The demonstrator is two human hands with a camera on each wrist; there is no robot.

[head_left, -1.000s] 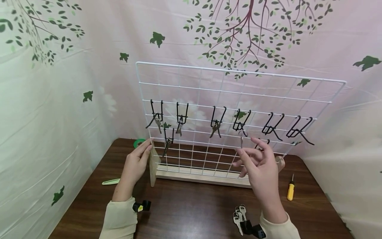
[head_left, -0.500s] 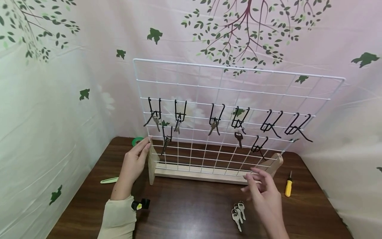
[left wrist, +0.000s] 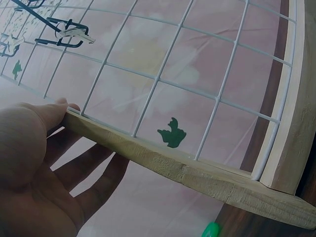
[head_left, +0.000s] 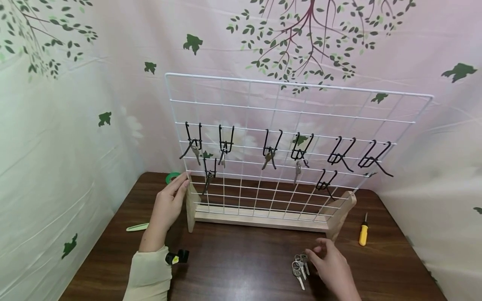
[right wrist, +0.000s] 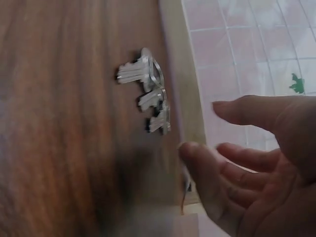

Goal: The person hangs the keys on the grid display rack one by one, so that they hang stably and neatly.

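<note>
Five keys hang on the black wire hooks (head_left: pixel 340 155) of the white wire grid rack (head_left: pixel 286 104); three hooks toward 3 o'clock are bare, and the small cluster of loose silver keys (head_left: pixel 299 267) lies on the dark wooden worktop (head_left: pixel 241 263) at 6 o'clock of the rack. Your left hand (head_left: pixel 169 205) lies flat-fingered against the rack's wooden end post (head_left: pixel 191 207) at 9 o'clock; your right hand (head_left: pixel 329 265), fingers loosely spread and empty, hovers just beside the keys. Elsewhere: a yellow-handled screwdriver (head_left: pixel 363 235) at 3 o'clock, a green tape roll (head_left: pixel 172 178), and a tree-print pink curtain (head_left: pixel 113 62) behind.

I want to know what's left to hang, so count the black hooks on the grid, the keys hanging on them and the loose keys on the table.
Black hooks: 8
Hanging keys: 5
Loose keys: 3
Total: 16
</note>
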